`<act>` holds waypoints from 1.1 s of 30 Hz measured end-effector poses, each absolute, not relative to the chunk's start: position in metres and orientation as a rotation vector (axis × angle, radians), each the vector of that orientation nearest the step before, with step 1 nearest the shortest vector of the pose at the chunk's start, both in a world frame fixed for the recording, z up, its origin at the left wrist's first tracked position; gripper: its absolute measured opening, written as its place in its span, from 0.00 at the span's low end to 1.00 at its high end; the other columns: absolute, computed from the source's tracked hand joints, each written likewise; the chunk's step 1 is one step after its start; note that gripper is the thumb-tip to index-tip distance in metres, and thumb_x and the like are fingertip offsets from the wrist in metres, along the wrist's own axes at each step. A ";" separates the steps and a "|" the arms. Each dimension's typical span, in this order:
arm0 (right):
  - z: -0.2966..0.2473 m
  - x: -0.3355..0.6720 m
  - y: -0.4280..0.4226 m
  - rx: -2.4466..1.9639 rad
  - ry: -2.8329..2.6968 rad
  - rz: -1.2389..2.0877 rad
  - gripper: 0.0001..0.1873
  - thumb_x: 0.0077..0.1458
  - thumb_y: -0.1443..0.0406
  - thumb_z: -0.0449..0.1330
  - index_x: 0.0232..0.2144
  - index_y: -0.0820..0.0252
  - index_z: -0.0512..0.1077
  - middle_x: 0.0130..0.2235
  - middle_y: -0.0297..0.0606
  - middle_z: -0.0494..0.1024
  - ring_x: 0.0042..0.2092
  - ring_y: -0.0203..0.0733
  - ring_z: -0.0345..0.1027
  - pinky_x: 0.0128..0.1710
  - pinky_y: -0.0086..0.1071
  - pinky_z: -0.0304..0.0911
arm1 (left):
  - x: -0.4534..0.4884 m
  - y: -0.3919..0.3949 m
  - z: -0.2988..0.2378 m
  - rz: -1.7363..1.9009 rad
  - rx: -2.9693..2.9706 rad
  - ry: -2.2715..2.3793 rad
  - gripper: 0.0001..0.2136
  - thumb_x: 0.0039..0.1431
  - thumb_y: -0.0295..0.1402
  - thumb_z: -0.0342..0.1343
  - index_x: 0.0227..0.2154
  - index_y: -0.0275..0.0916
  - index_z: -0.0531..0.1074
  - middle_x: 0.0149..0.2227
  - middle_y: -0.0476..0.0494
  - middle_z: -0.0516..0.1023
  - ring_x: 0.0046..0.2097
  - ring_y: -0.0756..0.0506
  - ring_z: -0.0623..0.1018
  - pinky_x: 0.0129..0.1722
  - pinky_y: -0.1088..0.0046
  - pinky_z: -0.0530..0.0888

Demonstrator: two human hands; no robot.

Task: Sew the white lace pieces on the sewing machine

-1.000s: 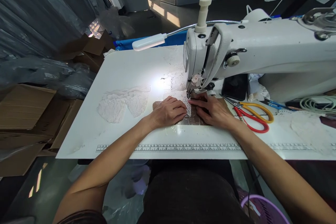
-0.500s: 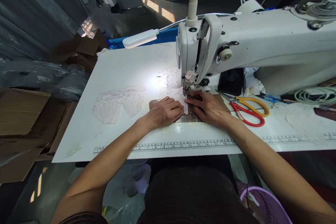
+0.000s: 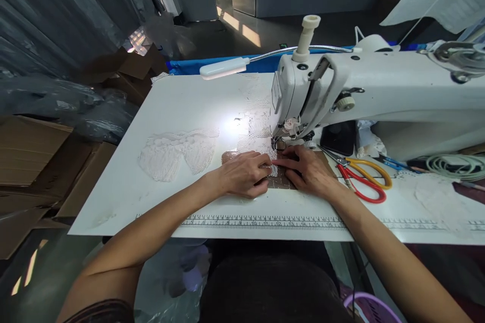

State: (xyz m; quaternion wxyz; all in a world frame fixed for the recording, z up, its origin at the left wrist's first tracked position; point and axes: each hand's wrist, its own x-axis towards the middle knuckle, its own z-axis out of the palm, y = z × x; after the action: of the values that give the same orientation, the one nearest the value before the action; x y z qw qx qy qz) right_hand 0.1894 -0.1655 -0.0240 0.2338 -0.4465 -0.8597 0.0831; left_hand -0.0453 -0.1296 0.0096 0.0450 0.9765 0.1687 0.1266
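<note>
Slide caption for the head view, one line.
Left hand and right hand at white lace by a sewing machine, scissors nearby.

Sewing workshop. Evidence: sewing machine (image 3: 394, 78); white lace (image 3: 253, 145) at its needle; ruler-marked counter (image 3: 113, 176) beneath it; scissors (image 3: 343, 163), its near side; cardboard boxes (image 3: 34, 151), well left of it.

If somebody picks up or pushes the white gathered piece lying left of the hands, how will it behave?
The white gathered piece would probably hang floppy, since its folds look soft. It seems light, being thin. Pushed, it may slide or wrinkle rather than roll, lying flat on the smooth-looking tabletop.
</note>
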 end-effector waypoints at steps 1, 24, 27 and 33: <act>-0.025 0.189 -0.166 -1.231 -2.352 0.233 0.18 0.58 0.68 0.57 0.49 0.51 0.77 0.50 0.47 0.71 0.52 0.54 0.65 0.50 0.52 0.66 | -0.046 -0.130 0.009 0.390 2.975 0.516 0.10 0.59 0.30 0.51 0.38 0.34 0.76 0.40 0.38 0.75 0.38 0.43 0.76 0.43 0.62 0.75; -0.018 0.173 -0.161 -1.523 -2.362 -0.002 0.20 0.60 0.66 0.52 0.52 0.53 0.75 0.44 0.49 0.74 0.40 0.53 0.67 0.32 0.42 0.68 | -0.049 -0.123 0.006 0.361 2.960 0.598 0.19 0.59 0.38 0.52 0.51 0.33 0.70 0.48 0.36 0.73 0.44 0.39 0.75 0.61 0.47 0.62; -0.018 0.173 -0.161 -1.529 -2.357 0.003 0.21 0.60 0.66 0.51 0.53 0.54 0.74 0.45 0.50 0.73 0.39 0.54 0.67 0.33 0.44 0.68 | -0.049 -0.123 0.004 0.373 2.956 0.629 0.21 0.60 0.40 0.52 0.52 0.32 0.69 0.50 0.35 0.72 0.46 0.38 0.75 0.61 0.46 0.62; -0.017 0.174 -0.165 -1.434 -2.347 0.146 0.23 0.61 0.68 0.50 0.56 0.56 0.71 0.49 0.52 0.70 0.47 0.57 0.66 0.37 0.46 0.69 | -0.047 -0.121 -0.001 0.393 2.928 0.677 0.22 0.61 0.41 0.53 0.54 0.33 0.67 0.53 0.34 0.70 0.51 0.37 0.74 0.62 0.46 0.62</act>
State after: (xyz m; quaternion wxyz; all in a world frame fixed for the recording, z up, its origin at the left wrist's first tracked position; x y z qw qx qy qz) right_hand 0.1739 -0.1653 -0.0169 0.1926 -0.5110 -0.8361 0.0519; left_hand -0.0475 -0.1209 -0.0012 0.0556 0.9646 0.2230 0.1294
